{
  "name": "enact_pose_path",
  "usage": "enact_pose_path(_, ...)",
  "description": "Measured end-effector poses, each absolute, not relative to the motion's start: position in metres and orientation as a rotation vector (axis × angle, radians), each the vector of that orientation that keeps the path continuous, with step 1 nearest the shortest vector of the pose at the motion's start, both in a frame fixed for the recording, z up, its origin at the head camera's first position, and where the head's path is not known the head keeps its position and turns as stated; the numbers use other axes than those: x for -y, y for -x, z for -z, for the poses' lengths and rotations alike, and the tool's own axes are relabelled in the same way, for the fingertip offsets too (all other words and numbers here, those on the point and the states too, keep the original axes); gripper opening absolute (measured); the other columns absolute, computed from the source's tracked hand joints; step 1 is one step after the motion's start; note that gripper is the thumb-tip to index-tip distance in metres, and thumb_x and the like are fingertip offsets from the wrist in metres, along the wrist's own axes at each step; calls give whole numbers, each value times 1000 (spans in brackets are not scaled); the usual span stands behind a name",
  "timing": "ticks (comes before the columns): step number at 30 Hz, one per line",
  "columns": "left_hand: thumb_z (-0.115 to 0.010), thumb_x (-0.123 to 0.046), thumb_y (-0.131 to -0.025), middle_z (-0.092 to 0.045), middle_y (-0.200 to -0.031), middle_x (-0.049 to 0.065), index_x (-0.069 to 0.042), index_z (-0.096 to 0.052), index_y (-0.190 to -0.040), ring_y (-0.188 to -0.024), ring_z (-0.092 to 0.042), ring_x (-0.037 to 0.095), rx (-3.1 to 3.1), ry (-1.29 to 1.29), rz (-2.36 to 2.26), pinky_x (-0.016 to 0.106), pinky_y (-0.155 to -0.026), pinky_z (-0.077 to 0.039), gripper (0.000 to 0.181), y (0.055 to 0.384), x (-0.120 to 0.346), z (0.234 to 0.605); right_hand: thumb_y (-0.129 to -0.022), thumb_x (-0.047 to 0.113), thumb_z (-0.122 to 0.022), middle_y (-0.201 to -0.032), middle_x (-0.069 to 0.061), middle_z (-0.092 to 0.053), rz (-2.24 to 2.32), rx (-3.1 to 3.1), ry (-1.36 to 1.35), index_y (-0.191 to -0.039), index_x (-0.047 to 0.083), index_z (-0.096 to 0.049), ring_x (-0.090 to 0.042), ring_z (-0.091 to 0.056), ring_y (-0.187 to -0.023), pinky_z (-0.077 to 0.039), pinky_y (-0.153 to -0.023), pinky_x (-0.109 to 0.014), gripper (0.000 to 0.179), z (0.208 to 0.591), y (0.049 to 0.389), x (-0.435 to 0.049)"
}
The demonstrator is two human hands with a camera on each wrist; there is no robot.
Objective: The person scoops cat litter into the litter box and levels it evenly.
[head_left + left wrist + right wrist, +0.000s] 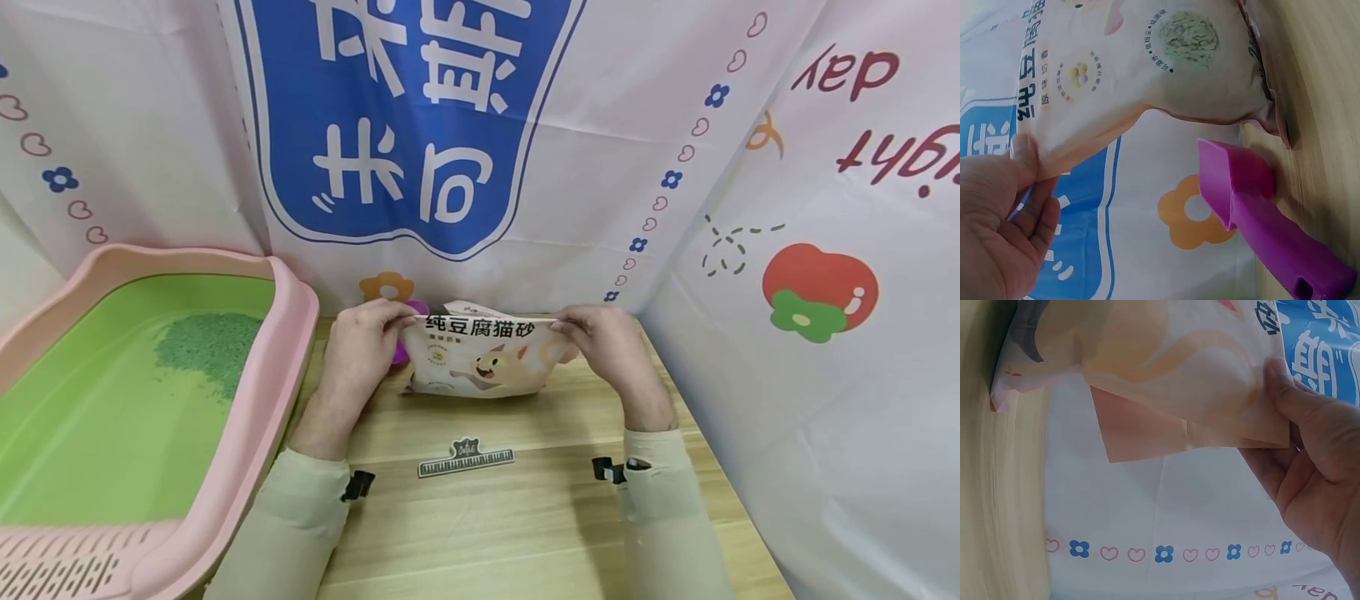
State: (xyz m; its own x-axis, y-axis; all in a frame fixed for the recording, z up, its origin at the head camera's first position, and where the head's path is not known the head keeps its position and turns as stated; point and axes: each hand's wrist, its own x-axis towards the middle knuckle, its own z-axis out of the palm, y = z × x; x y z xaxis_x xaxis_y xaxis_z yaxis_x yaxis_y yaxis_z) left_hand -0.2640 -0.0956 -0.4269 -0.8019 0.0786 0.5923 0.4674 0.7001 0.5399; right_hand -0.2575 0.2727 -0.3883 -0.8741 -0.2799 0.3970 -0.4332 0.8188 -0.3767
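Note:
A cat litter bag (pixel 480 358) with a cartoon cat on its front stands on the table, its top edge stretched between both hands. My left hand (pixel 362 337) pinches the top left corner between thumb and fingers, plain in the left wrist view too. At the top right corner my right hand (pixel 609 342) pinches the bag the same way. Behind the bag's left side, a purple scoop (pixel 1279 231) is partly hidden in the head view but shows whole in the left wrist view. Nearer the front lies a bag clip (pixel 467 458) with a piano-key pattern, touched by neither hand.
A pink litter tray (pixel 296 308) with a green inside stands at the left, green granules (pixel 210 346) heaped in it. Printed white cloth (pixel 585 167) hangs behind and to the right of the wooden table (pixel 480 542).

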Motion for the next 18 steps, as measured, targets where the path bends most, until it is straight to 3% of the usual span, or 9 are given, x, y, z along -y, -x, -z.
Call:
enact_pose_path(3, -86, -11, -107, -90, -109, 14, -7, -91, -109, -109, -87, 41, 2370, 410, 918, 60, -103, -69, 7, 261, 95, 425, -110, 16, -82, -108, -11, -90, -779, 2665, -489, -112, 7, -90, -27, -80, -93, -63, -85, -46, 12, 391, 258, -275)
enact_pose_path(9, -85, -9, -108, -89, -118, 12, -9, -89, -118, -114, -85, 39, 2390, 450, 849, 58, -106, -67, 11, 254, 94, 418, -110, 17, -83, -100, -12, -88, -883, 2592, -438, -110, 7, -90, -21, -66, -77, -51, -72, -30, 12, 396, 259, -274)
enact_pose_path(18, -85, -13, -108, -88, -126, 10, -11, -87, -126, -121, -83, 37, 2367, 740, 720, 60, -112, -64, 18, 234, 82, 413, -110, 22, -84, -106, -14, -90, -868, 2574, -321, -114, 6, -90, -24, -72, -80, -53, -72, -31, 18, 400, 262, -268)
